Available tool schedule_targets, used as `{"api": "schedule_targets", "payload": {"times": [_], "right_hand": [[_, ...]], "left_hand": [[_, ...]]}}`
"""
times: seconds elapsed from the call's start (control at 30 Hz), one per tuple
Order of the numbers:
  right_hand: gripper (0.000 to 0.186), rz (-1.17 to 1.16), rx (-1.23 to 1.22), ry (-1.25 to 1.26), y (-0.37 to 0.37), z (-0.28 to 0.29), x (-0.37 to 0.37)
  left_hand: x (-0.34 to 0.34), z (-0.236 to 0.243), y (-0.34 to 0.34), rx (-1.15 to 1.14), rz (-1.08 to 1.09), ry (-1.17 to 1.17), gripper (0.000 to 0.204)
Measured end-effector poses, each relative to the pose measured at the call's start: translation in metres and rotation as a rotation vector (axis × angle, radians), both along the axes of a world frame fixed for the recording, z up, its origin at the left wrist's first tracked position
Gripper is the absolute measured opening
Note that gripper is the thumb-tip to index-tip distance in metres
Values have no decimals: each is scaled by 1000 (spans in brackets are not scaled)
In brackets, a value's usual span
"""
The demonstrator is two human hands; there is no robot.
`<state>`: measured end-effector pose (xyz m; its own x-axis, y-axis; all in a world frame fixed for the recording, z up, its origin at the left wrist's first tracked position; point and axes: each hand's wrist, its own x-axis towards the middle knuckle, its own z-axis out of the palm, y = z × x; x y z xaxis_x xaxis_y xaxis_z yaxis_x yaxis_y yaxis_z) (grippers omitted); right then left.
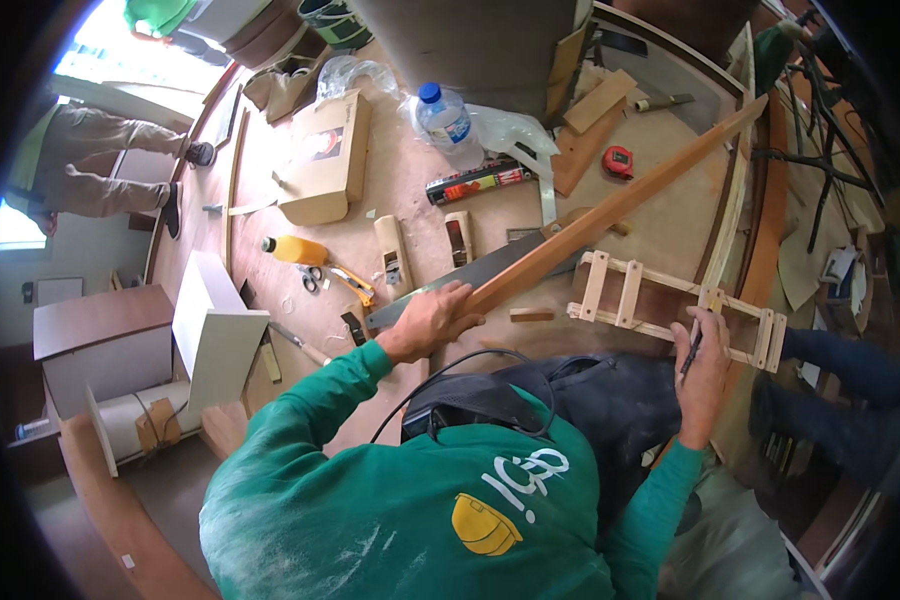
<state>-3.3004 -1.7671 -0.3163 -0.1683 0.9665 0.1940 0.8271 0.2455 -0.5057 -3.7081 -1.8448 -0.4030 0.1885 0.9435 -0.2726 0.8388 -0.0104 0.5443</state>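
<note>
My left hand [432, 318] is closed on the near end of a long reddish wood strip [610, 210], which runs diagonally to the upper right beside a hand saw [490, 268]. My right hand [702, 365] holds a dark pencil [692, 355], its fingers at a small pale wooden frame with crosspieces [625, 292]. A short wood offcut [532, 315] lies between my hands. Two wooden planes [390, 250], a yellow bottle [300, 250] and scissors [312, 280] lie beyond my left hand.
On the worktop [340, 240] are a water bottle [448, 135], a cardboard box [325, 160], a black tube [475, 182] and a red tape measure [618, 162]. A co-worker's legs [120, 150] show upper left, another's dark legs [825, 390] right. A white panel [210, 330] stands left.
</note>
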Motion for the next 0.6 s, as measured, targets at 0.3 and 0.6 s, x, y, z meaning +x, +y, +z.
{"api": "schedule_targets", "payload": {"times": [0.3,0.6], "right_hand": [[28,-41,8,37,0,-3,7],[30,-138,-74,118,3,-12,18]], "left_hand": [[1,-5,8,-117,-87,-38,45],[-11,-5,115,-254,-571,572,53]]}}
